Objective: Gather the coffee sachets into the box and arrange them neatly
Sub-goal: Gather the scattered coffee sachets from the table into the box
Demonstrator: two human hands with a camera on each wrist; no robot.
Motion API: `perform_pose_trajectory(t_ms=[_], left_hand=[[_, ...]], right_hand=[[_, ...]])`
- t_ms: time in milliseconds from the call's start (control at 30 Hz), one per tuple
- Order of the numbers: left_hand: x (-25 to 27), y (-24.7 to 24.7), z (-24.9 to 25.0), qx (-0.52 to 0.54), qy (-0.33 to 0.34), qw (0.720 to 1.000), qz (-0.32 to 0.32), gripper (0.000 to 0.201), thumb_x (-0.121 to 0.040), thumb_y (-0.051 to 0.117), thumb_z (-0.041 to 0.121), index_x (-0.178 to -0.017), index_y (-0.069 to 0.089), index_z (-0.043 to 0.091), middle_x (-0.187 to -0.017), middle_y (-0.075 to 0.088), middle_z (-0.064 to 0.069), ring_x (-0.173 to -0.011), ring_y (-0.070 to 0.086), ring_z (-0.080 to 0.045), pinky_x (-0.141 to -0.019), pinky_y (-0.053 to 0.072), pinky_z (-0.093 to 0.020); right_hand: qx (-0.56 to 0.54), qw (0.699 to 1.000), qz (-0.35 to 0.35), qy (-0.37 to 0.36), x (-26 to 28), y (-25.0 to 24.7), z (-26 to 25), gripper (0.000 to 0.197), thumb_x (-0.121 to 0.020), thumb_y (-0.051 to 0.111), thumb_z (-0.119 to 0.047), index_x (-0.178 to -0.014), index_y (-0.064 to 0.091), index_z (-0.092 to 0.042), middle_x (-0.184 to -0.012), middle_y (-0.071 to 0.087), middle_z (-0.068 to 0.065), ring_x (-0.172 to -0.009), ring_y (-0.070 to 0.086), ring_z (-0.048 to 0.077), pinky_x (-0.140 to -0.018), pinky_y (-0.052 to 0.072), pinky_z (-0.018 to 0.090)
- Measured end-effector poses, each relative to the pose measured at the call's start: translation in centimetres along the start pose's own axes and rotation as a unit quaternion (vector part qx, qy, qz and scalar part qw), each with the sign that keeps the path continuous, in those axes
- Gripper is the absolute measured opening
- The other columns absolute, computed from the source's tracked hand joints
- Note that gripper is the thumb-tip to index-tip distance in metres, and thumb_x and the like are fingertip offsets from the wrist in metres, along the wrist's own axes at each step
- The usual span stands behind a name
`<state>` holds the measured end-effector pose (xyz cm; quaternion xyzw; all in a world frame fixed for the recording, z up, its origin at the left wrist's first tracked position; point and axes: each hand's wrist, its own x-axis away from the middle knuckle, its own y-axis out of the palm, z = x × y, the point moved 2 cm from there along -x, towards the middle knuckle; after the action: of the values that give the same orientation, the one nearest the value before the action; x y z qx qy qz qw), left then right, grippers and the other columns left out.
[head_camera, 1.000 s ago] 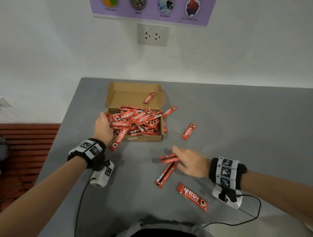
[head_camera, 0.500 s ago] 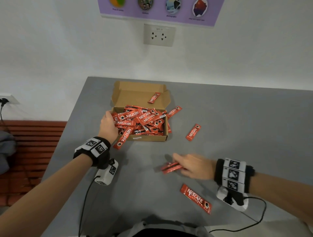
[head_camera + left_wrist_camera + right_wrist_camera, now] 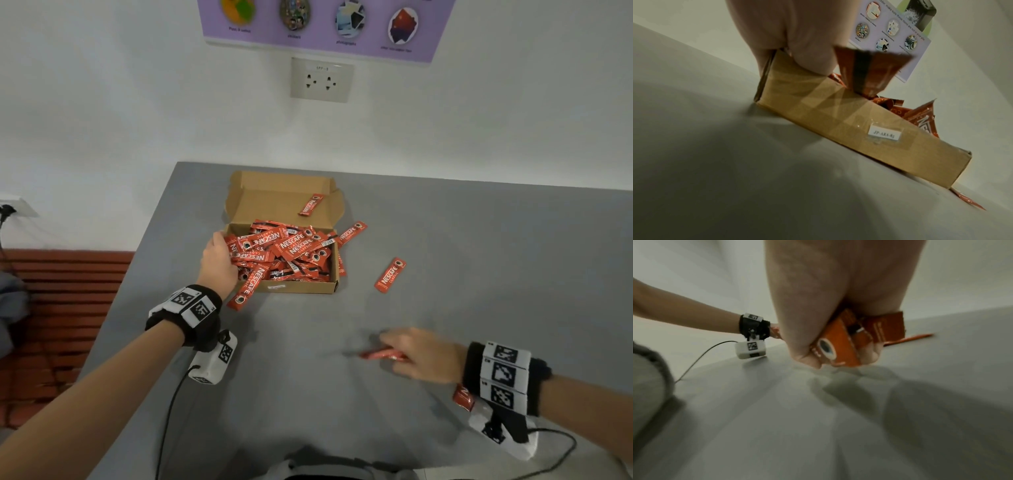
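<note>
Nescafe sachets (image 3: pixel 383 355) pinched in right hand (image 3: pixel 423 354) for boxing; left hand (image 3: pixel 219 262) steadies cardboard box (image 3: pixel 301 287) corner, grip unclear tbh

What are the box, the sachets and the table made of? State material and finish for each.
Box: brown corrugated cardboard, matte; a layered edge shows at its corner in the left wrist view, clear tape across the front.
Sachets: thin printed film, likely foil-lined plastic; glossy red with glints and creases.
Table: smooth matte grey top, perhaps laminate; the core is not visible.
</note>
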<state>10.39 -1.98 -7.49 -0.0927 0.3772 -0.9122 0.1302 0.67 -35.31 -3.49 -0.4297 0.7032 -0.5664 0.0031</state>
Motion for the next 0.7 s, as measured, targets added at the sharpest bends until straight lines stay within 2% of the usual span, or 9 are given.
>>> perform_pose_trajectory(t_ms=[100,167,233,300,333,400,433,567,700], left_hand=[[-0.1,0.0,0.1,0.000,-0.003,1.000,-0.001,0.050,-0.085,0.049,-0.010,-0.132,0.035,0.002,-0.126,0.049,-0.020,-0.117,0.049,-0.032,-0.099,0.044,-0.045],[0.0,0.1,0.1,-0.001,-0.007,1.000,-0.002,0.050,-0.086,0.049,-0.010,-0.132,0.034,0.002,-0.126,0.048,-0.020,-0.118,0.048,-0.032,-0.100,0.043,-0.046],[0.0,0.1,0.2,-0.002,-0.012,1.000,-0.003,0.050,-0.086,0.049,-0.011,-0.132,0.034,0.002,-0.127,0.048,-0.020,-0.118,0.048,-0.033,-0.100,0.043,-0.047],[0.0,0.1,0.0,-0.006,-0.006,1.000,-0.001,0.049,-0.085,0.048,-0.012,-0.131,0.035,0.001,-0.126,0.048,-0.021,-0.117,0.048,-0.033,-0.100,0.043,-0.046],[-0.1,0.1,-0.1,-0.008,0.001,1.000,0.002,0.048,-0.085,0.047,-0.012,-0.130,0.036,0.000,-0.125,0.049,-0.021,-0.116,0.048,-0.034,-0.099,0.043,-0.046],[-0.1,0.1,-0.1,-0.009,0.007,1.000,0.005,0.047,-0.085,0.047,-0.012,-0.128,0.037,0.000,-0.124,0.049,-0.022,-0.115,0.048,-0.034,-0.098,0.044,-0.046],[0.0,0.1,-0.1,-0.009,0.007,1.000,0.005,0.046,-0.085,0.047,-0.012,-0.128,0.037,0.000,-0.124,0.049,-0.021,-0.115,0.048,-0.034,-0.098,0.044,-0.046],[-0.1,0.0,-0.1,-0.012,-0.001,1.000,0.003,0.047,-0.085,0.048,-0.010,-0.129,0.036,0.001,-0.125,0.049,-0.020,-0.116,0.048,-0.033,-0.099,0.043,-0.046],[-0.2,0.2,-0.3,-0.007,-0.007,1.000,-0.004,0.051,-0.085,0.049,-0.011,-0.132,0.034,0.003,-0.127,0.047,-0.020,-0.118,0.047,-0.033,-0.100,0.043,-0.048]], right_hand=[[0.061,0.994,0.033,0.081,0.6,-1.9,2.5,0.019,-0.089,0.047,-0.018,-0.108,0.051,-0.015,-0.093,0.061,0.001,-0.087,0.060,0.022,-0.074,0.045,0.030],[0.066,0.989,0.004,0.129,1.7,-2.7,4.0,0.011,-0.090,0.046,-0.014,-0.098,0.039,-0.018,-0.079,0.050,-0.004,-0.085,0.057,0.025,-0.069,0.040,0.029],[0.039,0.989,-0.052,0.136,3.2,-3.1,5.1,0.023,-0.085,0.055,-0.011,-0.095,0.035,-0.018,-0.077,0.041,-0.010,-0.086,0.054,0.023,-0.063,0.036,0.018],[0.051,0.983,-0.117,0.129,4.7,-3.3,5.6,0.044,-0.074,0.072,-0.014,-0.104,0.040,-0.019,-0.090,0.047,-0.013,-0.090,0.053,0.016,-0.062,0.034,0.010],[0.083,0.977,-0.151,0.128,5.4,-3.1,5.8,0.058,-0.069,0.078,-0.018,-0.114,0.042,-0.019,-0.103,0.050,-0.009,-0.097,0.054,0.015,-0.067,0.035,0.010],[0.173,0.953,-0.210,0.135,6.4,-2.2,5.8,0.076,-0.070,0.079,-0.026,-0.132,0.036,-0.016,-0.126,0.047,-0.001,-0.112,0.051,0.018,-0.084,0.038,0.020],[0.200,0.947,-0.215,0.132,6.7,-1.5,5.6,0.077,-0.072,0.077,-0.028,-0.135,0.034,-0.017,-0.130,0.046,0.001,-0.115,0.050,0.020,-0.088,0.038,0.024],[0.160,0.970,-0.150,0.102,5.7,-0.9,6.4,0.044,-0.082,0.066,-0.036,-0.121,0.052,-0.022,-0.125,0.055,-0.005,-0.116,0.053,0.015,-0.092,0.038,0.023],[0.116,0.989,-0.064,0.070,2.6,-1.6,6.7,0.029,-0.085,0.063,-0.035,-0.110,0.062,-0.021,-0.114,0.061,-0.002,-0.105,0.057,0.017,-0.083,0.038,0.022]])
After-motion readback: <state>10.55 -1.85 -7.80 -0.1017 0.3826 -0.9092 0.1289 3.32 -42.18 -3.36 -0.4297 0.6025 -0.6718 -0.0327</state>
